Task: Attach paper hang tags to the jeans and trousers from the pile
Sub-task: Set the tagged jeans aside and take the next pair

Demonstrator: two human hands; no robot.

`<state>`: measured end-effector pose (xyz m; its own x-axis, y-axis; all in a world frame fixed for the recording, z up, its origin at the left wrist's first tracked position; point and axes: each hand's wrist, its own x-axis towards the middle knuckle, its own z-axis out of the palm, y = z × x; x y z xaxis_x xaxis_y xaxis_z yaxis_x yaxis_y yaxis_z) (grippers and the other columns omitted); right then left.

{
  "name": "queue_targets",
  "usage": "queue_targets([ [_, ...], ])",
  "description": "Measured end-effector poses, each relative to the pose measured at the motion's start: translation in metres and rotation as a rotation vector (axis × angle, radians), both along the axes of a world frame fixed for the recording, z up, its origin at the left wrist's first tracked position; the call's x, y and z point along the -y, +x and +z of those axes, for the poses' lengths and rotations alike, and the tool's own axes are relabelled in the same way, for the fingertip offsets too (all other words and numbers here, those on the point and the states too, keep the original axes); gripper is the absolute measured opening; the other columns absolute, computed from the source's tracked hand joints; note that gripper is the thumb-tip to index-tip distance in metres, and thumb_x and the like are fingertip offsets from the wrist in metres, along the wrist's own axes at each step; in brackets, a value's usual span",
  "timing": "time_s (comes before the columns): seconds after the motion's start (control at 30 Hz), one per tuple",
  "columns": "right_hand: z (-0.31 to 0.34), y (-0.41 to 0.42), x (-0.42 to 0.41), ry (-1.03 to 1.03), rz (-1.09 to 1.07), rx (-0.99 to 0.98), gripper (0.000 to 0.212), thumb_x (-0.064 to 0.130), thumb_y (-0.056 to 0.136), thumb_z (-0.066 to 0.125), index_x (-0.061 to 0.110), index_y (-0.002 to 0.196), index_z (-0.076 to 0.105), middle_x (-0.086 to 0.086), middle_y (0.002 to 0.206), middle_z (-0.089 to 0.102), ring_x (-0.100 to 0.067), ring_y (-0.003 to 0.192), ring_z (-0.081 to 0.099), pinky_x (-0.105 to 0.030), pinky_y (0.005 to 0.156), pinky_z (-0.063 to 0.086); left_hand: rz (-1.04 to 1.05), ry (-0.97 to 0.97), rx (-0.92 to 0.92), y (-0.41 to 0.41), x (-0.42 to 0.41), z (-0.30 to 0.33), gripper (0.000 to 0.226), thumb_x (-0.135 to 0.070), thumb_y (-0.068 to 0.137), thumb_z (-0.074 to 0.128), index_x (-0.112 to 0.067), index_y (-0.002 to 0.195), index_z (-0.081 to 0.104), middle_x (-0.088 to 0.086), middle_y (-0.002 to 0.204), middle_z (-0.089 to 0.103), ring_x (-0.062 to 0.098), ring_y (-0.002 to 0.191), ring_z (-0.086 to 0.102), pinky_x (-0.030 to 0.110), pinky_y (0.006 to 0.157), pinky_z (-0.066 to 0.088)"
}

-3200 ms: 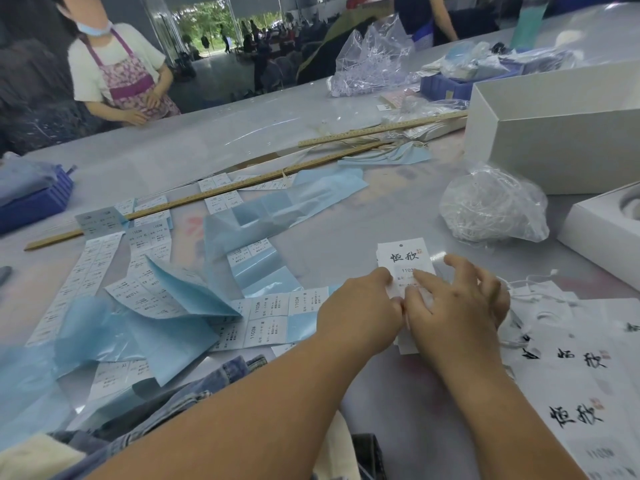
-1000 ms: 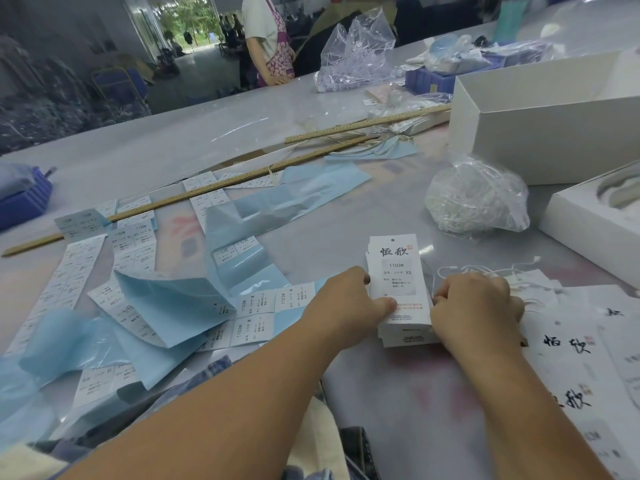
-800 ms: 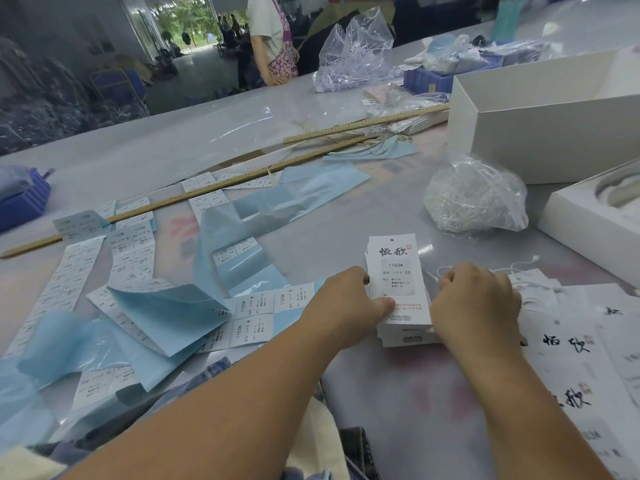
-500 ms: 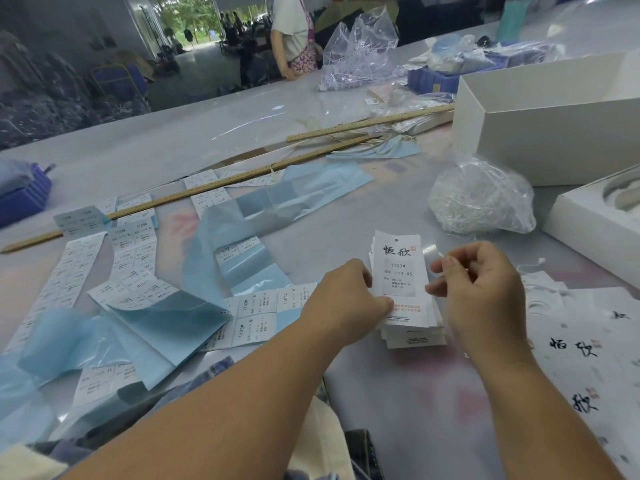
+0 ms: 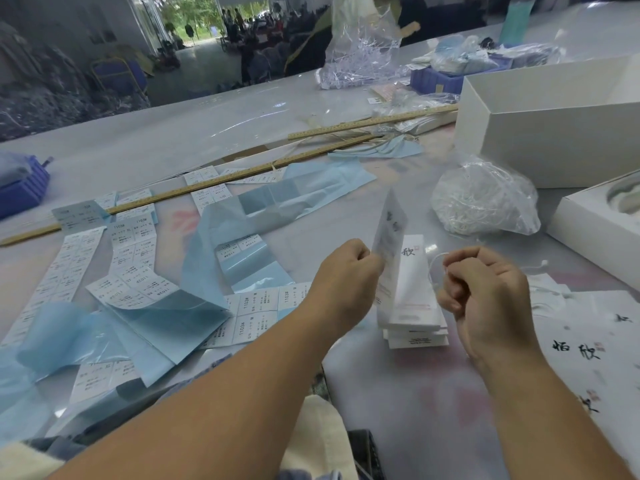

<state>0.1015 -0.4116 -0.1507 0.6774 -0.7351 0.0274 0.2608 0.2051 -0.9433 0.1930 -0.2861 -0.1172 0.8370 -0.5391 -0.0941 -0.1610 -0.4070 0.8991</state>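
Both forearms reach in from the bottom of the frame toward the centre, over the grey table (image 5: 398,393). Left hand (image 5: 346,275) is knuckles-up, fingers curled, pinching one hang tag (image 5: 389,233) by its edge – the tag is lifted and tilted up on its side, blurred, print unreadable. Right hand (image 5: 485,285) sits just right of it, fist-like, fingers curled in with a thin white string (image 5: 437,259) looping out at the fingertips; looks pinched, though the contact itself is hidden. Between the hands the stack of hang tags (image 5: 414,306) lies flat on the table, centre of frame. Sheets of size stickers (image 5: 135,251) and loose blue backing paper (image 5: 166,317) are spread across the left half. A clear bag of white strings (image 5: 485,199) sits right of centre, a white box (image 5: 554,133) upper right. Jeans pile (image 5: 207,367) – only a denim edge shows near the bottom, under the left forearm.
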Motion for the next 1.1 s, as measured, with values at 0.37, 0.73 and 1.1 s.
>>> queue_targets([
  [0.37, -0.002, 0.004, -0.006, -0.258, -0.026, -0.203, 0.022, 0.047, 0.075, 0.066, 0.026, 0.072, 0.071, 0.017, 0.048, 0.055, -0.001, 0.040, 0.046, -0.025, 0.053, 0.034, -0.163, -0.220, -0.191, -0.011, -0.003, 0.013, 0.013, -0.011, 0.057, 0.048, -0.017, 0.064, 0.039, 0.009, 0.074, 0.050, 0.022, 0.068, 0.045, 0.031, 0.060, 0.031],
  [0.73, 0.017, -0.007, -0.005, -0.252, 0.083, -0.012, 0.013, 0.020, 0.077, 0.081, 0.026, 0.086, 0.074, -0.003, 0.087, 0.075, -0.020, 0.077, 0.073, -0.026, 0.065, 0.057, -0.326, -0.258, -0.356, -0.015, -0.008, 0.023, 0.044, -0.024, 0.072, 0.059, -0.017, 0.116, 0.062, 0.016, 0.110, 0.068, 0.029, 0.096, 0.066, 0.042, 0.081, 0.054],
  [1.1, 0.078, -0.039, -0.056, -0.482, 0.360, 0.098, 0.010, 0.022, 0.073, 0.077, 0.017, 0.080, 0.071, -0.003, 0.057, 0.059, -0.009, 0.045, 0.035, -0.017, 0.045, 0.036, -0.167, -0.213, -0.148, -0.047, -0.078, 0.092, 0.011, -0.022, 0.096, 0.060, -0.022, 0.093, 0.071, -0.002, 0.080, 0.071, 0.016, 0.072, 0.067, 0.030, 0.072, 0.053],
])
